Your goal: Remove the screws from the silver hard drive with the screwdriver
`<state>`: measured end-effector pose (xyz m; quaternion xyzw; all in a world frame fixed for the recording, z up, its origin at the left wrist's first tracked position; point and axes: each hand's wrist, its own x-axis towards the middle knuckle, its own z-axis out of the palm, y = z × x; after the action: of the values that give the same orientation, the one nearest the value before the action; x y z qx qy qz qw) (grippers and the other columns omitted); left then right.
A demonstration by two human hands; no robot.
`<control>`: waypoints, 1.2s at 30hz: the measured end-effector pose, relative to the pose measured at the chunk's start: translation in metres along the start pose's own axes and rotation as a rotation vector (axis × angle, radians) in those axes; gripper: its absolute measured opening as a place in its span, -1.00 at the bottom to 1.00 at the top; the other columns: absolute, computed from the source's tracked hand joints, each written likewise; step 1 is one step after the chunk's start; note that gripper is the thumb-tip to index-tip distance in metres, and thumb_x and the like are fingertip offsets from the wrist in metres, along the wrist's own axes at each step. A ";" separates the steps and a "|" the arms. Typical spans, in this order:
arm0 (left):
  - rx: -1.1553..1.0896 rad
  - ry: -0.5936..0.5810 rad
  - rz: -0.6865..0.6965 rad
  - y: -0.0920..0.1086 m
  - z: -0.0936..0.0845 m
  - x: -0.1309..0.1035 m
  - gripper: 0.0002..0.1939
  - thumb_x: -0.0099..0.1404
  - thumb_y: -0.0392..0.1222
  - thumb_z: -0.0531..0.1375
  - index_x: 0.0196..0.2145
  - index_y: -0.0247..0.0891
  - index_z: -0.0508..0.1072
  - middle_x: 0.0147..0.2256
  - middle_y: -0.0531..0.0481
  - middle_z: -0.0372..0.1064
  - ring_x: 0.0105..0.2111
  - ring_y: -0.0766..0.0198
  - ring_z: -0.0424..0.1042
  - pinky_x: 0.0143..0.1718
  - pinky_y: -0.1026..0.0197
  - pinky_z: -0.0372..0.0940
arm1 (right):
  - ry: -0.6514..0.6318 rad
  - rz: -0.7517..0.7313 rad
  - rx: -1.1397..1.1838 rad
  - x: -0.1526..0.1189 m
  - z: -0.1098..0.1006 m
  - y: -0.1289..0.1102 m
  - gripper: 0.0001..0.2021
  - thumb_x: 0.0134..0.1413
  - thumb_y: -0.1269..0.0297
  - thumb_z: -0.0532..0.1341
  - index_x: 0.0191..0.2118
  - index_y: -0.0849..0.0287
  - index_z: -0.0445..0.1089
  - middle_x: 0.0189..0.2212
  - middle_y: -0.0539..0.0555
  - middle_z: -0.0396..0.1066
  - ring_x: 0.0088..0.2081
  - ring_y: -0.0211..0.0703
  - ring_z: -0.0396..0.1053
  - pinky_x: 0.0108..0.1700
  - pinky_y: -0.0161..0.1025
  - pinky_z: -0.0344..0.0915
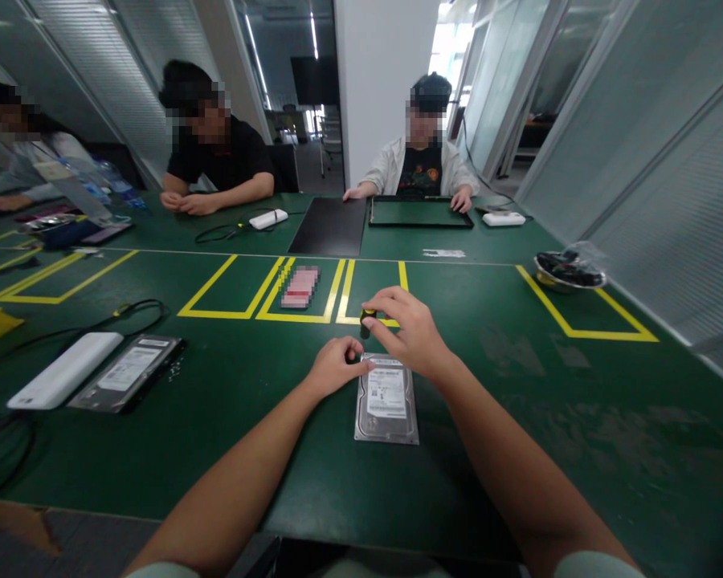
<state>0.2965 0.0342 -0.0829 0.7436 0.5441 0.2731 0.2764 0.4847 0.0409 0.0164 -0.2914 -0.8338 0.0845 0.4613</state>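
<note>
A silver hard drive (387, 401) with a white label lies flat on the green table (217, 449), right in front of me. Over its far left corner, my right hand (406, 325) pinches a short black and yellow screwdriver (367, 321), held upright; its tip is hidden. My left hand (337, 365) rests at the same corner, thumb on the drive's top edge and fingers curled near the tool. Whether those fingers hold anything small cannot be made out.
Left are a white power bank (66, 371), a second hard drive (129, 373), small screws and cables. A bowl of dark parts (569, 270) stands right. Across the table are people, a black panel (328, 226) and a frame (422, 224). Yellow tape marks the table.
</note>
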 end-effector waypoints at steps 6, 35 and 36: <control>-0.007 -0.011 -0.004 -0.001 0.001 0.000 -0.64 0.07 0.09 0.33 -0.36 -0.24 0.39 -0.48 0.13 0.25 -0.45 0.31 0.24 -0.39 0.27 0.09 | -0.039 -0.042 0.031 0.000 0.000 -0.001 -0.80 0.25 0.43 0.10 -0.09 0.16 0.42 -0.10 0.14 0.49 -0.03 -0.11 0.43 0.03 -0.08 0.38; -0.019 -0.002 0.001 0.000 0.000 0.000 -0.63 0.07 0.09 0.33 -0.34 -0.24 0.41 -0.48 0.12 0.25 -0.44 0.31 0.24 -0.39 0.26 0.09 | 0.018 0.019 0.002 0.000 0.003 -0.002 -0.90 0.19 0.34 0.23 -0.20 0.22 0.45 -0.29 0.13 0.40 -0.20 -0.13 0.37 -0.17 -0.18 0.36; -0.020 -0.003 0.001 0.000 0.000 0.000 -0.63 0.07 0.08 0.33 -0.34 -0.25 0.40 -0.48 0.12 0.25 -0.45 0.31 0.24 -0.39 0.26 0.10 | 0.014 0.013 -0.004 0.000 0.002 -0.002 -0.91 0.20 0.35 0.21 -0.20 0.21 0.45 -0.29 0.13 0.41 -0.19 -0.12 0.38 -0.15 -0.16 0.36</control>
<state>0.2968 0.0343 -0.0832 0.7414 0.5408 0.2773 0.2844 0.4823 0.0397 0.0159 -0.2981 -0.8287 0.0838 0.4662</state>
